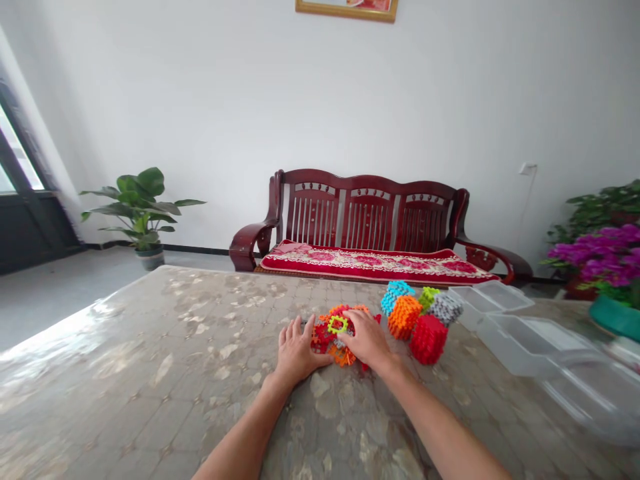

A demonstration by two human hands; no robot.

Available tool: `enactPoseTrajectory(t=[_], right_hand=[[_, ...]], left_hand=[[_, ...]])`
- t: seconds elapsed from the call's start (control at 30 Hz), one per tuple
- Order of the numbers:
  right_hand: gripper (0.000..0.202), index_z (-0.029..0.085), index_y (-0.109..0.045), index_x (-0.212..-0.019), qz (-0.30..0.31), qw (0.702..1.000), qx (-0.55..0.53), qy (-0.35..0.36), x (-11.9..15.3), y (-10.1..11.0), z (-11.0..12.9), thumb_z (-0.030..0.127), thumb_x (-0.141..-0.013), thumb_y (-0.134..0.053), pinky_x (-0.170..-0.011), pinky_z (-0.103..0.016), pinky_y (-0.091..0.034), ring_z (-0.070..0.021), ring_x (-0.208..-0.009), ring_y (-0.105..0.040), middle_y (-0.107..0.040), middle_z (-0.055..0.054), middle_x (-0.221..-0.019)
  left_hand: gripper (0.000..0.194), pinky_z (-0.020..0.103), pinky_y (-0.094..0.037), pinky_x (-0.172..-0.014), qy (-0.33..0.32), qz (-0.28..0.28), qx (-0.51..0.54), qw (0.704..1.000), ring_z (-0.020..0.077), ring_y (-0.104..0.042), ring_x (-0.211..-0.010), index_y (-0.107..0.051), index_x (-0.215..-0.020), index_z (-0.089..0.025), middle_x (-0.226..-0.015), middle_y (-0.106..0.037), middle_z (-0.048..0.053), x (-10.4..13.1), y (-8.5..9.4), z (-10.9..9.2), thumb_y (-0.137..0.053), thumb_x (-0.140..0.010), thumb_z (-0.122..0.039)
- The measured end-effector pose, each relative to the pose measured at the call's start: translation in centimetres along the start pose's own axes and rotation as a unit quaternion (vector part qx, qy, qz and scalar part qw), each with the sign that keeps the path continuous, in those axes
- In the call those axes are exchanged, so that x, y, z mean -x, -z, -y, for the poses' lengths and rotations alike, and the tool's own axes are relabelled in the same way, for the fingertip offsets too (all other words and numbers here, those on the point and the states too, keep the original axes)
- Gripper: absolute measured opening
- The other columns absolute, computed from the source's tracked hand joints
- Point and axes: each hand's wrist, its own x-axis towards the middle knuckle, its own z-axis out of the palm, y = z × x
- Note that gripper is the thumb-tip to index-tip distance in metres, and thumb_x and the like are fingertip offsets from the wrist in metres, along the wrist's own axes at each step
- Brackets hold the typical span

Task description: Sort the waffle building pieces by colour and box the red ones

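Observation:
A low pile of small interlocking plastic pieces [343,357], mostly red and orange with some grey, lies on the table before me. On top of it shows a lime-green square ring [338,325]. Along the pile's left edge lies my left hand [297,350], fingers spread, thumb stretched toward the near side. From the right, my right hand [369,339] reaches over the pile, thumb and fingers apart beside the ring. Whether its fingertips touch the ring, I cannot tell. Red pieces peek out behind and below this hand.
Right of the pile stand stacked blocks of like pieces: orange [405,317], red [429,339], blue [397,297], grey [447,309] and lime green [429,298]. Clear plastic boxes [520,343] sit farther right, near purple flowers [600,257]. Beyond the patterned table [150,373] is a wooden bench [367,213].

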Motion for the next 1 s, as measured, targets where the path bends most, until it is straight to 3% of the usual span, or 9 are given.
enactPoseTrajectory(t=[0.57,1.0], right_hand=[[0.039,0.02,-0.06,-0.116,0.125,0.976,0.175,0.02,-2.4,0.3,2.1,0.026,-0.078,-0.06,-0.094,-0.038,-0.039,-0.0262,-0.112,-0.057,-0.065,-0.011,-0.117],[0.026,0.019,-0.065,-0.104,0.135,0.971,0.196,0.017,-2.6,0.3,2.1,0.028,-0.079,-0.058,-0.082,-0.033,-0.046,-0.0252,-0.095,-0.065,-0.071,-0.012,-0.1]], left_hand=[[0.086,0.043,-0.02,-0.114,-0.011,-0.03,0.026,0.999,0.0295,-0.036,-0.136,-0.046,-0.139,-0.026,-0.148,-0.041,0.013,0.0,0.0,0.2,-0.07,-0.063,-0.057],[0.079,0.042,-0.021,-0.113,-0.013,-0.039,0.031,0.999,0.0291,-0.038,-0.135,-0.051,-0.135,-0.027,-0.147,-0.043,0.012,-0.1,-0.2,0.3,-0.069,-0.064,-0.055]])
